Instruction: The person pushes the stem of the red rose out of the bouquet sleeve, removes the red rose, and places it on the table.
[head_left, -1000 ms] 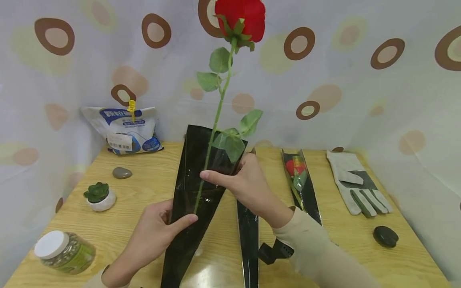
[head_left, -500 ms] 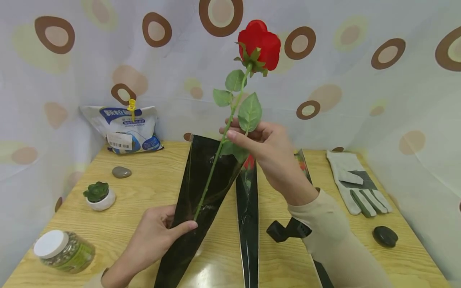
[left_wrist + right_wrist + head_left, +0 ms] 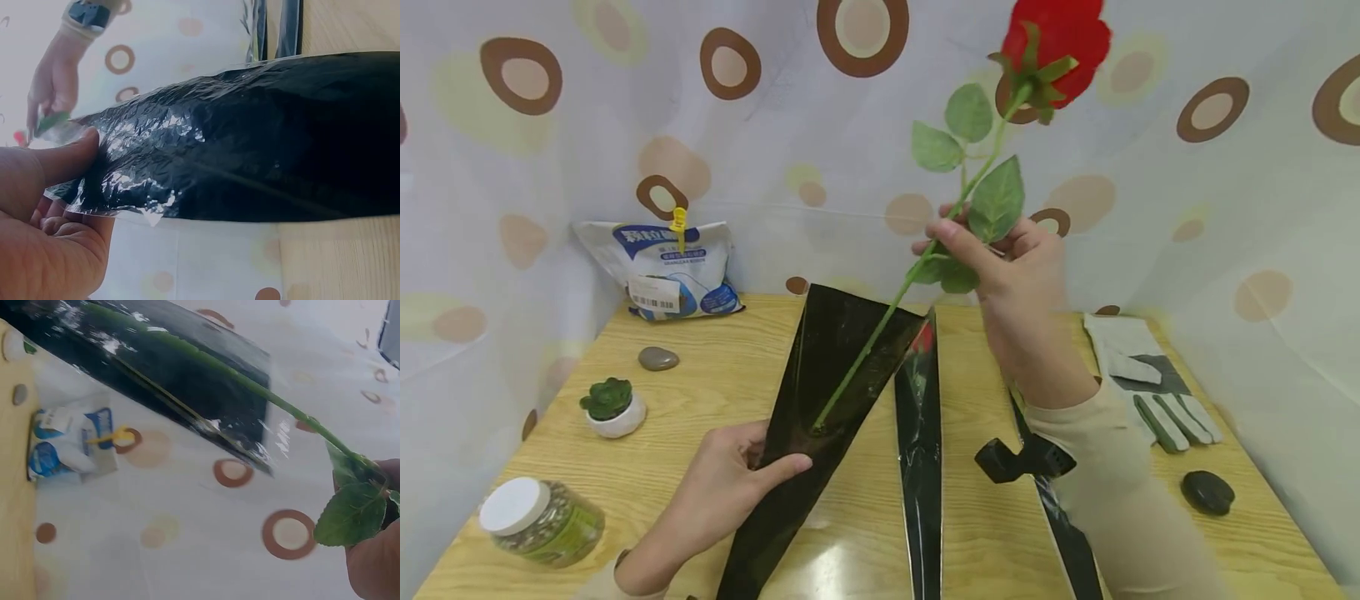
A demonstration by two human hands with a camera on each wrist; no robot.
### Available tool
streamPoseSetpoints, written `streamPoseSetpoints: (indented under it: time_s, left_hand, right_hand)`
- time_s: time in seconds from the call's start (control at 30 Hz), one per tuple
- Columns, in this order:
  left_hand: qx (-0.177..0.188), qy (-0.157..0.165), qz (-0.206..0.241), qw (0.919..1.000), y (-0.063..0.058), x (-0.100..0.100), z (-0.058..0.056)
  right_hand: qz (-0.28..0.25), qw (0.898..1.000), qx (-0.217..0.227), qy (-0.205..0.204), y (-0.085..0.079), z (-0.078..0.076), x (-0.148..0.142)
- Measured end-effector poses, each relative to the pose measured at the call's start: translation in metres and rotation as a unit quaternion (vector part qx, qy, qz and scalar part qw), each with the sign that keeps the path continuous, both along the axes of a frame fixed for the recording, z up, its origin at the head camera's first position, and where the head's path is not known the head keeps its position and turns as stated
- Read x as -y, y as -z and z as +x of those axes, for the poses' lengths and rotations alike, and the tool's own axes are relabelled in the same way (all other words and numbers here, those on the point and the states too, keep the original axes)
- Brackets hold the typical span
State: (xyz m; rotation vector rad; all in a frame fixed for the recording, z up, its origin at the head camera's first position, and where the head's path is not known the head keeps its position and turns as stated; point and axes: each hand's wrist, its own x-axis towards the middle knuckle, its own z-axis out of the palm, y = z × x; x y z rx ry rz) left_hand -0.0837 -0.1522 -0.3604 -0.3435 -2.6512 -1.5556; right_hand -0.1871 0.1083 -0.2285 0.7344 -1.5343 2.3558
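My left hand [image 3: 726, 479] grips a black flower sleeve [image 3: 827, 342] with a clear front, the thumb across its face and the other fingers behind. The sleeve is tilted, its wide mouth up and to the right. With thumb and fingertips my right hand [image 3: 1026, 287] pinches the stem of a red rose [image 3: 1060, 54] among its green leaves. The bloom stands high above the right hand, cut off by the frame's top. The stem's lower end lies within the sleeve's outline; in the right wrist view the stem [image 3: 294, 411] runs into the sleeve's mouth.
A wrapped rose in a black sleeve [image 3: 919, 433] lies mid-table; another sleeve [image 3: 1067, 525] lies partly under the right arm. Work gloves [image 3: 1157, 383] and a black stone [image 3: 1207, 492] are right. Left are a jar [image 3: 550, 525], potted succulent [image 3: 613, 408], grey stone [image 3: 658, 358] and bag [image 3: 677, 271].
The right hand has shifted its hold up the stem and drawn the rose up and right. The left thumb no longer touches the stem's end. The sleeve has tilted slightly more to the right.
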Motion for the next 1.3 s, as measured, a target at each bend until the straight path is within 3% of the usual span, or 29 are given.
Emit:
streamPoseSetpoints:
  time_s: [0.17,0.3,0.4,0.47,0.57,0.67,0.77,0.83,0.97,1.1,1.3]
  left_hand:
    - [0.006,-0.007,0.004,1.0000,0.001,0.004,-0.003]
    - [0.001,-0.018,-0.007,0.9998,0.000,0.011,-0.006]
    - [-0.006,-0.030,-0.020,0.9993,-0.002,0.018,-0.010]
    - [-0.009,-0.035,-0.023,0.9991,-0.004,0.023,-0.015]
    - [0.006,-0.048,-0.001,0.9988,-0.008,0.031,-0.022]
    - [0.046,-0.058,0.054,0.9958,-0.012,0.039,-0.031]
    - [0.079,-0.065,0.099,0.9899,-0.013,0.046,-0.041]
    - [0.092,-0.059,0.108,0.9881,-0.011,0.050,-0.050]
    - [0.144,-0.041,0.124,0.9810,-0.002,0.057,-0.070]
    - [0.184,0.005,0.140,0.9729,0.011,0.062,-0.087]
    - [0.218,0.045,0.152,0.9630,0.031,0.068,-0.107]
  right_hand:
    - [-0.141,0.990,-0.006,0.024,-0.020,-0.004,-0.029]
    - [-0.253,0.964,-0.018,0.076,-0.036,-0.007,-0.054]
    - [-0.300,0.949,-0.011,0.098,-0.041,-0.009,-0.071]
    - [-0.294,0.952,-0.007,0.083,-0.038,-0.011,-0.077]
    - [-0.230,0.972,0.012,0.043,-0.025,-0.016,-0.077]
    - [-0.110,0.993,0.039,0.016,-0.002,-0.022,-0.066]
    - [0.021,0.996,0.089,0.009,0.026,-0.028,-0.050]
    - [0.098,0.988,0.122,-0.001,0.045,-0.031,-0.038]
    - [0.217,0.959,0.171,-0.055,0.086,-0.035,-0.014]
    - [0.285,0.932,0.204,-0.096,0.124,-0.037,0.006]
    - [0.350,0.898,0.243,-0.110,0.166,-0.038,0.024]
